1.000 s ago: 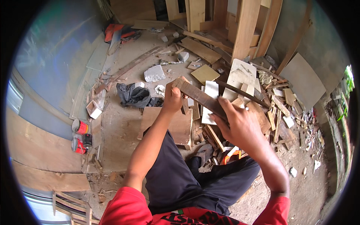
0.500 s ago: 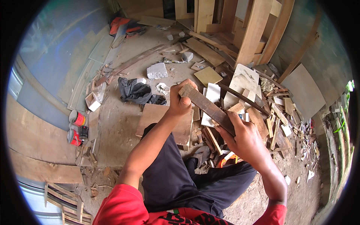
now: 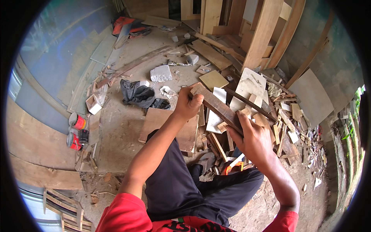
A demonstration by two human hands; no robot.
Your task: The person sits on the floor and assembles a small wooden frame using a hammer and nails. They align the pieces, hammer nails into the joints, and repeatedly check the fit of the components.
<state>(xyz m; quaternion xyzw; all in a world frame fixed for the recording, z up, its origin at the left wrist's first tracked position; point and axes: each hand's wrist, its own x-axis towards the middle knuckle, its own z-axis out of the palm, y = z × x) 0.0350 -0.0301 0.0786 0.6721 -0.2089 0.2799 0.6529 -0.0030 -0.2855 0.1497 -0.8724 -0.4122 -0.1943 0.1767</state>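
Observation:
A short, thick block of dark brown wood (image 3: 217, 107) is held up in front of me, slanting from upper left down to lower right. My left hand (image 3: 188, 103) grips its far left end, with the thumb along the near side. Around the lower right end, my right hand (image 3: 253, 137) is closed, thumb and fingers on opposite sides. Below the block, near my knees, lies a low wooden board or platform (image 3: 164, 125). An orange-framed saw-like tool (image 3: 235, 167) lies by my right leg, partly hidden by it.
Wood offcuts (image 3: 284, 129) are heaped at the right. A black plastic bag (image 3: 135, 94) and a pale stone-like block (image 3: 160, 73) lie ahead. Paint cans (image 3: 78, 121) stand at the left wall. Tall wooden panels (image 3: 262, 34) rise at the back right.
The block has turned slightly in my hands, showing more of its end and side faces. My left hand has shifted a little, and my view has moved slightly.

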